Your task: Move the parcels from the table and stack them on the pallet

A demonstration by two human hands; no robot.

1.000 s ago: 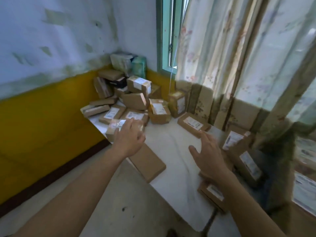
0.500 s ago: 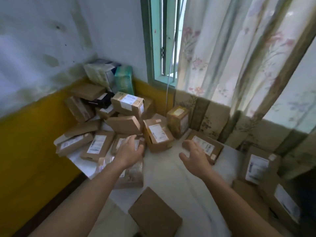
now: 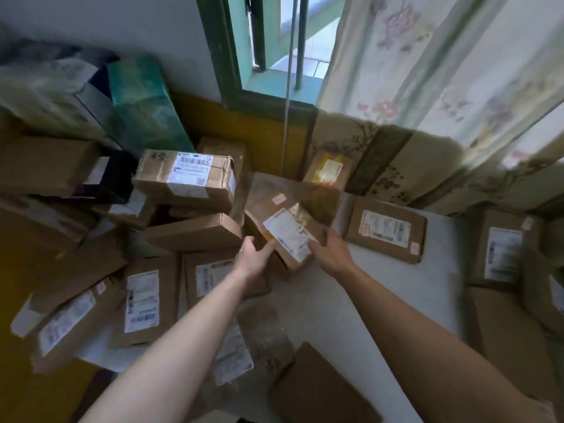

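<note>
Your left hand and right hand grip the labelled parcel from both sides. It sits tilted on the white worktop, flat parcel at its 3 o'clock.

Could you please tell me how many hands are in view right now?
2. The left hand is at the near-left side of the labelled parcel in the middle; the right hand is at its near-right corner. Blur hides whether either grips it.
</note>
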